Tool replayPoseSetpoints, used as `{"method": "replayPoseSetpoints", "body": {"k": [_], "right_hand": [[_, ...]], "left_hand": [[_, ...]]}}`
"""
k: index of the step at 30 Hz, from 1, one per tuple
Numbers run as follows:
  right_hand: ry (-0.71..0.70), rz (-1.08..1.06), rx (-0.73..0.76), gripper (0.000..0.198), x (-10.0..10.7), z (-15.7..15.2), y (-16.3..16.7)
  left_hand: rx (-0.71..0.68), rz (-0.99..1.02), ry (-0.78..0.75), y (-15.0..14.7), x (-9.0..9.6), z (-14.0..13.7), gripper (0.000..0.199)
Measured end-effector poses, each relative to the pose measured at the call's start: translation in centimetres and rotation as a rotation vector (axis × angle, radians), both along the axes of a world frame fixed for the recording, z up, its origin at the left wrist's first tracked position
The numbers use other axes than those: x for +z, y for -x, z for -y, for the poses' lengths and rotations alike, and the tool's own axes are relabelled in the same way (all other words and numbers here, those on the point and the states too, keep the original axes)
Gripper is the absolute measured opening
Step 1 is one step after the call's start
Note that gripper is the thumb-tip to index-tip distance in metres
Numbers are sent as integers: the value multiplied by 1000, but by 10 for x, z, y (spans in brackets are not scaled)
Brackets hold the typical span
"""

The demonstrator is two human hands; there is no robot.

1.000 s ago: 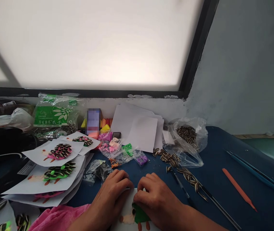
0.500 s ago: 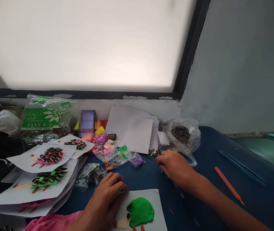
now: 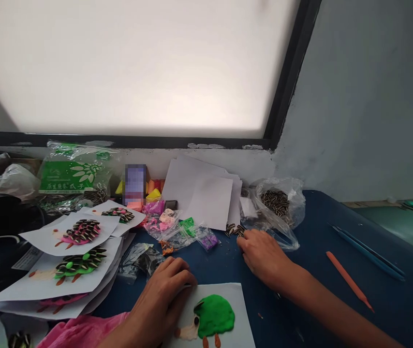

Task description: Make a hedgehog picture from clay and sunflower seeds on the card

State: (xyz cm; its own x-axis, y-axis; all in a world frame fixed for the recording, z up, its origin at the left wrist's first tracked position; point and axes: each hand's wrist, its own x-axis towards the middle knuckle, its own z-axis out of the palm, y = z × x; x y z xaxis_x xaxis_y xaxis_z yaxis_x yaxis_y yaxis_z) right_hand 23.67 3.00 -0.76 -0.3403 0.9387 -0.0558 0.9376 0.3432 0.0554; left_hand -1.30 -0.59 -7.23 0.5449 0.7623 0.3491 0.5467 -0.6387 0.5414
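My left hand rests at the upper left corner of a white paper card, its fingers bent together and the tips hidden from me. On that card is a hedgehog in modelling clay, with a green body, a pale snout, a dark eye and brown feet. One sunflower seed sticks in the body's upper left edge. My right hand reaches to a small pile of striped sunflower seeds, fingers closed at the pile's right side on a seed, the fingertips partly covered.
Finished hedgehog cards are stacked at the left. Behind lie clay packets, blank paper and a plastic bag of seeds. Blue tweezers and an orange clay tool lie at the right.
The view has turned slightly, so most things sit a little farther right. My right hand stays at the seed pile with only a small shift, and my left hand stays on the card.
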Motion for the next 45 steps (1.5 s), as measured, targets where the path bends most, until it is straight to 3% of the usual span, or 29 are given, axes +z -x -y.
{"method": "replayPoseSetpoints", "body": {"k": [5,9,11,13,17,24,38,45], "right_hand": [[34,-343,84,22,6,11,7],[265,-769,202,20,11,28,22],[425,-921,138,18,10,35,30],[494,-985,77,20,4,39,35],[348,-986,183,26,-15,46,38],[114,-966,285,16,-40,54,40],[30,-849,288,23,-46,58,44],[-48,-835,345,17,-50,60,43]], "left_hand": [[-1,0,-7,0,1,0,24],[-3,10,4,-1,2,-1,24],[-4,12,12,-1,2,-1,24],[-9,12,17,-1,2,-1,24],[6,27,9,-1,0,-1,25],[8,39,10,-1,-1,-1,25],[29,42,10,-2,1,0,25],[19,46,13,-2,1,0,24]]}}
